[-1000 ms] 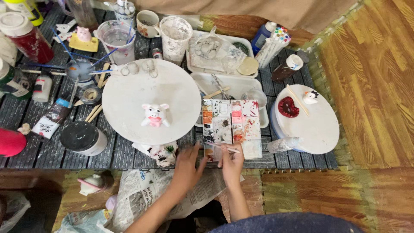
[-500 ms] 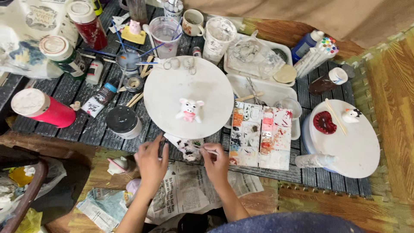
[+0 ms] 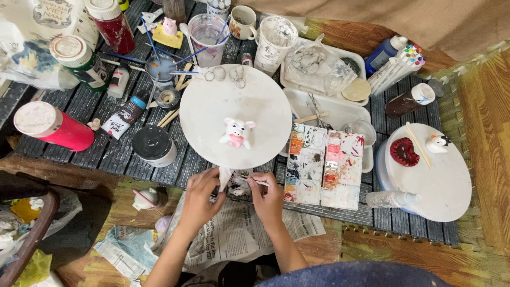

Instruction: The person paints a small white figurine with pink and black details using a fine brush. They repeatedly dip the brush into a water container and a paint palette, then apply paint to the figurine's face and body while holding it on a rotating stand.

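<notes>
Head view looks straight down on a dark slatted tabletop (image 3: 133, 154) crowded with paint gear. Both hands meet at its near edge, just below a white round board (image 3: 234, 101) that carries a small white and pink pig figure (image 3: 236, 133). The left hand (image 3: 201, 194) is closed, fingers curled around a pale, paint-stained rag (image 3: 226, 178) that hangs at the board's rim. The right hand (image 3: 268, 196) is also closed, pinching a thin brush (image 3: 257, 181) between thumb and fingers; the brush lies nearly level, its tip pointing left toward the rag, and it seems to touch the cloth, though the spot is too small to be sure. Under both wrists lies a spread newspaper (image 3: 239, 234) on the floor. Just right of the right hand sits a rectangular palette (image 3: 324, 165) smeared with red, orange and black. Farther right stands a second round board (image 3: 430, 175) with a red shape and a small white figure on it. Left of the pig's board are a black-lidded jar (image 3: 153, 144), a paint tube (image 3: 125, 114) and a red can (image 3: 50, 127) lying on its side. Behind the board stand a clear cup (image 3: 208, 32) of brushes, a mug (image 3: 243, 21) and a white tray (image 3: 319, 69) holding crumpled plastic.
</notes>
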